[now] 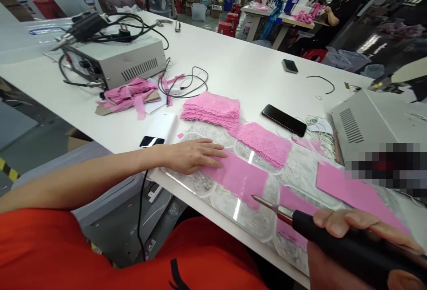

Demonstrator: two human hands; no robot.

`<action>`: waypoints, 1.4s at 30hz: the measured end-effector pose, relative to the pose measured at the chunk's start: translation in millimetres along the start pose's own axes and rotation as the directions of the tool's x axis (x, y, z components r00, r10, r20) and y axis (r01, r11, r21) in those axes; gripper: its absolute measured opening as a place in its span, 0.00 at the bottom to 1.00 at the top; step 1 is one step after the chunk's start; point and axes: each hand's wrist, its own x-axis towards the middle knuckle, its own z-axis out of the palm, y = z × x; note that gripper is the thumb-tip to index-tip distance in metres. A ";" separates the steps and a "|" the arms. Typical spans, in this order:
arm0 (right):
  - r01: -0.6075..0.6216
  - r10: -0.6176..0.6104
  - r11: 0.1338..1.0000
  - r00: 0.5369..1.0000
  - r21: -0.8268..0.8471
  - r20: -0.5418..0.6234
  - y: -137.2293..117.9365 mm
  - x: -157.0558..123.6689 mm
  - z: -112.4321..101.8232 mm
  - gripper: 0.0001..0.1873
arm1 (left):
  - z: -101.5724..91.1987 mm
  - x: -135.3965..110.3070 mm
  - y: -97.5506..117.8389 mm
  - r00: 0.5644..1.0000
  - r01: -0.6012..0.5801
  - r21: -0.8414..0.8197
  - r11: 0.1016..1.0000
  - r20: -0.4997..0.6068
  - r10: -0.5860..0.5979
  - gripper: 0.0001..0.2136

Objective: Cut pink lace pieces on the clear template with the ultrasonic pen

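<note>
Pink cloth [240,176] lies flat on the marbled mat [302,170], along the near edge of the white bench [230,61]. Its left end is hidden by the left hand [191,155], which rests palm down on it, holding nothing, fingers almost straight and slightly spread, pointing along the cloth. The left forearm comes in low across the bench's near edge, the wrist nearly level.

The right hand [352,219] is wrapped around the black handle of a pointed tool [323,230], its fingers curled over the top; the handle covers much of the palm, and its rear end runs out of view. The metal tip points left, over the cloth's right end; whether it touches or hovers, I cannot tell.

A second piece [295,203] is partly covered by the tool, and a third piece [355,190] lies farther right, its near end by the right hand. Two pink stacks, a left one [211,108] and a right one [267,143], sit close together at the mat's far edge. Beyond them lies a phone [283,120]. The grey box [362,118] at right is partly blurred out.
</note>
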 end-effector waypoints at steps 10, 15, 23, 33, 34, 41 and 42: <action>0.002 -0.010 0.999 0.988 0.050 0.152 21.9 6.2 70.3 0.13 | 2.1 -20.6 -9.2 0.994 0.111 -0.008 0.994 0.015 -0.111 0.31; 0.018 -0.025 0.999 0.982 0.040 0.187 27.0 4.5 75.1 0.12 | 4.3 -20.4 -13.0 0.991 0.130 0.101 0.986 0.016 -0.133 0.25; 0.046 -0.049 0.999 0.985 0.023 0.163 33.5 9.9 73.4 0.14 | 3.7 -21.0 -14.3 0.998 0.058 0.185 0.981 -0.038 -0.052 0.21; 0.050 -0.055 0.998 0.982 0.028 0.180 35.5 12.6 69.3 0.14 | 1.6 -18.6 -18.7 0.992 0.067 0.064 0.996 -0.113 -0.060 0.20; 0.051 -0.054 0.999 0.983 0.020 0.176 35.0 12.6 69.3 0.14 | 0.6 -16.6 -17.9 0.995 0.072 0.044 0.996 -0.069 -0.069 0.23; 0.043 -0.035 0.997 0.991 -0.063 0.130 24.5 12.3 60.2 0.14 | -3.6 -4.5 -13.9 0.988 0.104 0.007 0.995 0.111 -0.104 0.27; 0.054 -0.044 0.996 0.990 -0.066 0.134 22.7 13.1 56.4 0.14 | -2.9 -2.9 -13.4 0.990 0.092 0.000 0.996 0.106 -0.092 0.27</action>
